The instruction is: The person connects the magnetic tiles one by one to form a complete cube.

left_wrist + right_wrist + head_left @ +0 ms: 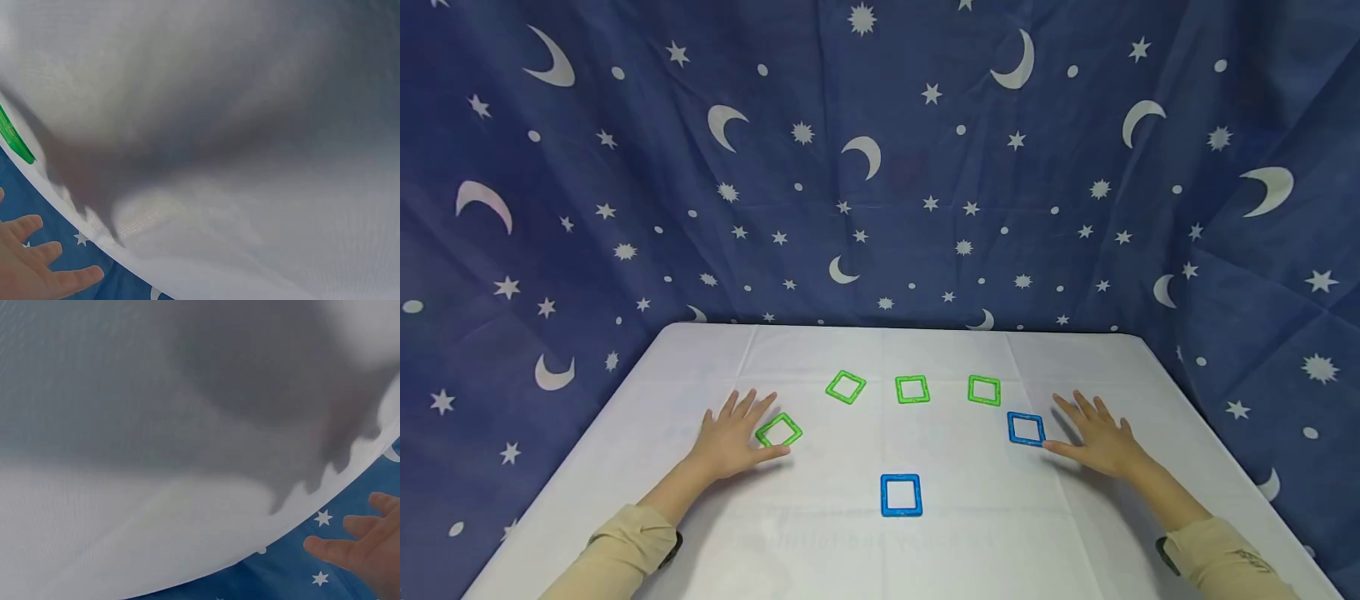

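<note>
My left hand, fingers spread, is beside a green square frame at the left; its thumb is near that frame's lower edge. My right hand has its fingers spread too, with the thumb tip close to the corner of a blue square frame; whether they touch I cannot tell. Neither hand holds anything. In the left wrist view, part of a green frame shows at the left edge, above the fingers of the left hand. Only the right hand's fingers and cloth appear in the right wrist view.
Three more green square frames lie in a row farther back on the white-covered table. Nearer the front lies a second blue square frame. A blue curtain with moons and stars hangs behind and at both sides.
</note>
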The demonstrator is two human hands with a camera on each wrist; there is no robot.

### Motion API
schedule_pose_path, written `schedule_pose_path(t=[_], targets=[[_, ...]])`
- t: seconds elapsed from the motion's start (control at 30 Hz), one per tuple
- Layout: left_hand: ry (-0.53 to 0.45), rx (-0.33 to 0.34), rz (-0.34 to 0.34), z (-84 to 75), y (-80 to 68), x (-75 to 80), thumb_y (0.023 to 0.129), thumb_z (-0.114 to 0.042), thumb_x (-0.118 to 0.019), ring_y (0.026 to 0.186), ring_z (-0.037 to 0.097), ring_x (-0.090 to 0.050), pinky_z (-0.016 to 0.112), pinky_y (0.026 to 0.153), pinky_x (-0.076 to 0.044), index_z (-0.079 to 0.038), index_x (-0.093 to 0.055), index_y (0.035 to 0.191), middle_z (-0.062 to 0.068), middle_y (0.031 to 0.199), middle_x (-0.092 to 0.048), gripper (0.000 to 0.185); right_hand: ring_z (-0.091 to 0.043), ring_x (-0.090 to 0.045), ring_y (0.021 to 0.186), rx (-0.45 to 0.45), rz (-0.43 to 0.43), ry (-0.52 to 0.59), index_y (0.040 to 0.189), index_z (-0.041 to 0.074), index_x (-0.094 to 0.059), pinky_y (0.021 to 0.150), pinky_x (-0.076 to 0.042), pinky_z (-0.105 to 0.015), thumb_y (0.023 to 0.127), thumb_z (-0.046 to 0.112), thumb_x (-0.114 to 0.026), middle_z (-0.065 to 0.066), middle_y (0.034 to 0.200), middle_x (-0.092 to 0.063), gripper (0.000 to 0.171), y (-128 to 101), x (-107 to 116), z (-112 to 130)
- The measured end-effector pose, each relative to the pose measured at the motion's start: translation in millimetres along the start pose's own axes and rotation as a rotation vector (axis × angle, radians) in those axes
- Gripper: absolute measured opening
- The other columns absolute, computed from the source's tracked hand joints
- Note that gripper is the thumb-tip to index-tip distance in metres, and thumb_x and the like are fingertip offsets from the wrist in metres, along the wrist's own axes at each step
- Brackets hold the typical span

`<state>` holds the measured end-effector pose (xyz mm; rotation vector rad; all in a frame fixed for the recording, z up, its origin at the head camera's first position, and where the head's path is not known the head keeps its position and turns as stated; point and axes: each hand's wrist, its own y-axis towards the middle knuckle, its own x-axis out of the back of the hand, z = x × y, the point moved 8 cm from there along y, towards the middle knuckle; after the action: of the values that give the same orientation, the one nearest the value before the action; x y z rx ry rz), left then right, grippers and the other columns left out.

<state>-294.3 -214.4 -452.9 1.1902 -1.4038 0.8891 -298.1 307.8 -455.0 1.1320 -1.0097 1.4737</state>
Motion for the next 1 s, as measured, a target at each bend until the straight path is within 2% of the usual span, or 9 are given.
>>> schedule_pose_path(t=[0.27,0.5,0.63,0.77,1.0], targets=[[0.005,-0.001,-0.043,-2.3,-2.4,5.0,0.076,-0.068,-0.060,0.134,0.050,-0.030,0.075,0.098,-0.026,-0.014,-0.038,0.144,0.024,0.144,-0.040,0.089,-0.057,-0.023,0.131,0.033,-0.041,-0.043,0.144,0.009,-0.034,0.093,-0.023,-0.080,0.082,0.062,-0.057,-0.032,0.147,-0.027,0.085,1.4,11.2,3.0],[-0.002,-0.060,-0.100,-7.6,-2.0,12.1,0.079,-0.054,-0.066,0.126,0.047,-0.043,0.064,0.094,-0.040,-0.008,-0.043,0.140,0.025,0.136,-0.048,0.080,-0.055,-0.038,0.124,0.069,-0.085,-0.034,0.139,0.000,-0.040,0.086,-0.039,-0.073,0.086,0.054,-0.058,-0.036,0.138,-0.039,0.077,3.5,19.3,10.6],[-0.010,-0.075,-0.126,-9.2,-1.2,17.8,0.081,-0.047,-0.067,0.121,0.044,-0.048,0.060,0.092,-0.044,-0.006,-0.047,0.136,0.024,0.131,-0.053,0.072,-0.054,-0.046,0.117,0.082,-0.117,-0.023,0.135,-0.004,-0.044,0.085,-0.045,-0.066,0.088,0.047,-0.060,-0.036,0.131,-0.046,0.072,4.8,24.5,16.7],[-0.028,-0.075,-0.136,-12.1,0.3,22.1,0.082,-0.047,-0.067,0.119,0.041,-0.052,0.058,0.091,-0.045,-0.006,-0.052,0.132,0.020,0.128,-0.056,0.067,-0.052,-0.050,0.114,0.074,-0.120,0.000,0.131,-0.007,-0.048,0.088,-0.046,-0.061,0.090,0.041,-0.059,-0.035,0.127,-0.050,0.064,6.9,28.1,18.5],[-0.029,-0.099,-0.137,-21.5,1.8,24.0,0.082,-0.049,-0.066,0.112,0.037,-0.058,0.053,0.089,-0.048,-0.008,-0.057,0.127,0.016,0.122,-0.062,0.062,-0.050,-0.049,0.116,0.049,-0.107,0.041,0.124,-0.008,-0.054,0.094,-0.042,-0.060,0.093,0.033,-0.058,-0.032,0.126,-0.053,0.052,11.4,29.0,18.2]])
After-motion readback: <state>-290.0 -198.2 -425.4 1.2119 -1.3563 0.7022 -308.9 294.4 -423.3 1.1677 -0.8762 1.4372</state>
